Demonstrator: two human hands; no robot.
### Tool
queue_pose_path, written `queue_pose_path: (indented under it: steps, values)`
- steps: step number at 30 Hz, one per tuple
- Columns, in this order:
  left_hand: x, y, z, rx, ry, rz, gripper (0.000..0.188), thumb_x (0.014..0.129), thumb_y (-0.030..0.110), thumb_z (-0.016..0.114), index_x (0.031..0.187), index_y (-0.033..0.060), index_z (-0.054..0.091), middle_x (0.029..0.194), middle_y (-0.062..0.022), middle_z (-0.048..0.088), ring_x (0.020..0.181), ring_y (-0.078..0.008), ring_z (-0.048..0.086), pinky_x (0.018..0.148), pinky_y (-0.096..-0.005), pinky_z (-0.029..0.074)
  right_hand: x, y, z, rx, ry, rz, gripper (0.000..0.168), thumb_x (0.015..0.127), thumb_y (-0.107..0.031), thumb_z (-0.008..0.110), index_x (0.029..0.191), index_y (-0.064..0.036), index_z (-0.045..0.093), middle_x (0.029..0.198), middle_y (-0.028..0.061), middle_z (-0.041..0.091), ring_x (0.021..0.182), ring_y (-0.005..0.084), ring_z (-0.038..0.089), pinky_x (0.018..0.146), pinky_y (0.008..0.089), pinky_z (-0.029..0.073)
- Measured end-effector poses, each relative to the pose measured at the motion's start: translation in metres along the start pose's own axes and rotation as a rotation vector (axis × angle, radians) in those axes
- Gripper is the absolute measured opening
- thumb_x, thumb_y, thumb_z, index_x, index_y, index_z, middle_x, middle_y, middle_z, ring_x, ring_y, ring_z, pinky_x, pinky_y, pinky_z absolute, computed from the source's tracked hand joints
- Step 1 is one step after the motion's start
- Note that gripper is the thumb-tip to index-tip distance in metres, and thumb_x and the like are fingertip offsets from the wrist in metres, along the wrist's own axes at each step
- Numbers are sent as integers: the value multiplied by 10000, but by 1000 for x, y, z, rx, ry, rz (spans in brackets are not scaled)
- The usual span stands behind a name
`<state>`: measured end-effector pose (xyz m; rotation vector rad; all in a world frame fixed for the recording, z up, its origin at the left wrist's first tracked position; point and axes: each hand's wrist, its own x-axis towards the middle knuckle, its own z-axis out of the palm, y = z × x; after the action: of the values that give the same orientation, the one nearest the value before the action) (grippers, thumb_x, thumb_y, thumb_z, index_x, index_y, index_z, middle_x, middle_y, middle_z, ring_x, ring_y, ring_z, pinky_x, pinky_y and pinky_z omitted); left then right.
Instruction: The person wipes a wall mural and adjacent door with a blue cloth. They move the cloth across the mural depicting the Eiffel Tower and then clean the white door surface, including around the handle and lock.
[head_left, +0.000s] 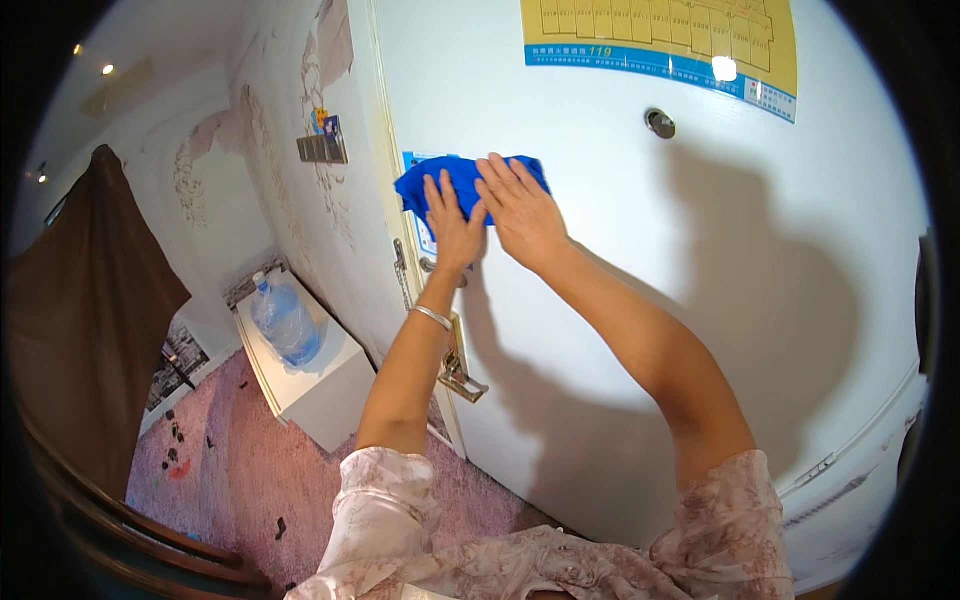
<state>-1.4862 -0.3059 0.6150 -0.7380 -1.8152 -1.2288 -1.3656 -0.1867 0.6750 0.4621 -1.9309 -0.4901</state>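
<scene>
Both of my hands press a blue cloth (469, 180) against a white door (600, 300). My left hand (456, 229) lies on the cloth's lower left part, with its fingers pointing up and a silver bangle on the wrist. On the cloth's right part, my right hand (521, 206) rests flat with its fingers slanting up to the left. Beneath the cloth, a blue-and-white printed sheet (427, 236) on the door is mostly covered. A door chain (403, 274) hangs by the frame to the left. Below my left wrist is a metal lever handle (465, 384).
A yellow-and-blue printed plan (660, 45) and a round peephole (661, 123) are higher on the door. A clear blue water jug (285, 319) stands on a white cabinet (330, 401). Brown fabric (90, 322) hangs at left. Dark scraps (176, 433) lie on the reddish carpet (225, 465).
</scene>
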Motion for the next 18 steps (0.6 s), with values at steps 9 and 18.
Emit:
queue_pose_path:
  steps: [9,18]
  values:
    - [-64,-17,30,2,-2,-184,767,1007,358,451,1543,-4,38,1578,-325,-24,1472,-468,24,1133,-621,108,-45,-41,29,-33,-150,6,525,936,-198,447,1422,1,448,1564,154,315,1474,278,230,1219,411,130]
    - [-237,-12,63,-93,-121,-304,769,1014,307,427,1500,-106,-1,1551,-371,-56,1455,-504,6,1181,-527,59,-171,-70,12,163,-390,-126,507,888,-84,491,1384,17,481,1538,151,359,1470,269,248,1201,411,198]
